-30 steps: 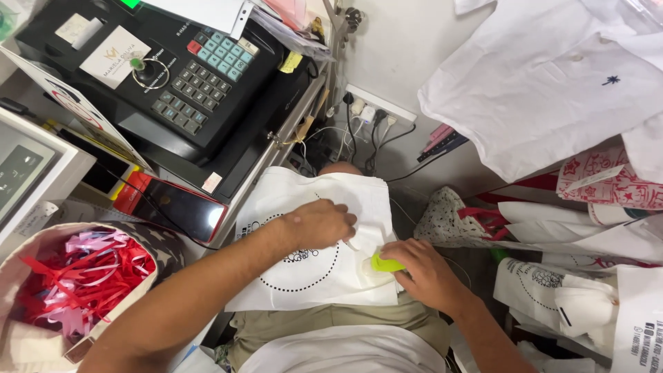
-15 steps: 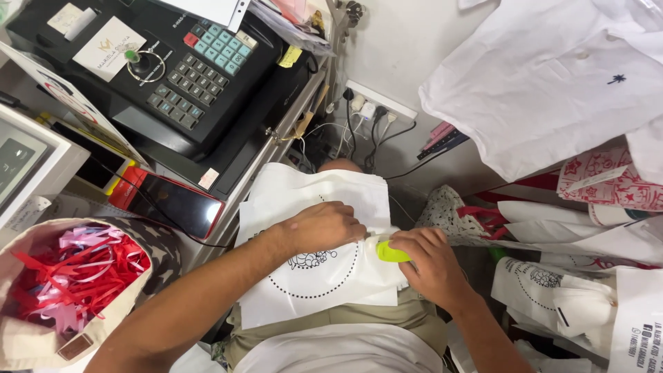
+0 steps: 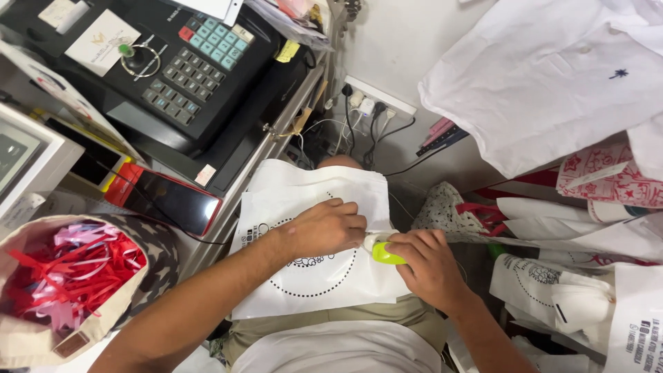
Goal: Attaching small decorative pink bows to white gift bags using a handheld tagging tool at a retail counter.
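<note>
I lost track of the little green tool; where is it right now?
In the head view, the lime-green tool sits right of centre in the right hand, on the white printed bag across the lap, beside the left hand.

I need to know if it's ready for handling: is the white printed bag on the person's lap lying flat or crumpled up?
Flat. The white printed bag lies spread over the lap, its dotted circle print smooth, pressed by the left hand.
</note>
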